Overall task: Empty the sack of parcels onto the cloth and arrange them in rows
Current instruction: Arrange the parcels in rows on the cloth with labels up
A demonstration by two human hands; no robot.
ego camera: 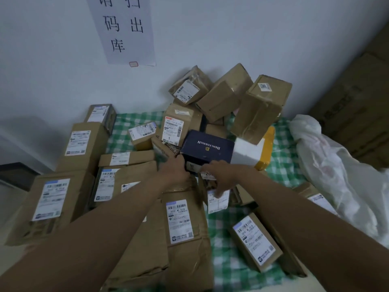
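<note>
**Reaching into an unstable heap: toppling risk at centre frame**

Reaching with both hands for dark blue box at centre of frame. Left hand against near left corner of box, fingers curled at its edge; grip not fully visible. Right hand at near lower edge, fingers spread and bent over labelled parcels below; cannot tell whether gripping. Sack lying slack at right of frame, apparently emptied. Brown parcels heaped against wall at upper centre, tilted, leaning over blue box. Rows partly formed at left on checked cloth.

Likely hazards: withdrawing blue box probably unsettles leaning cartons above, sending them onto hands or ordered rows. Probably also disturbs white-and-yellow parcel touching its right side.
</note>
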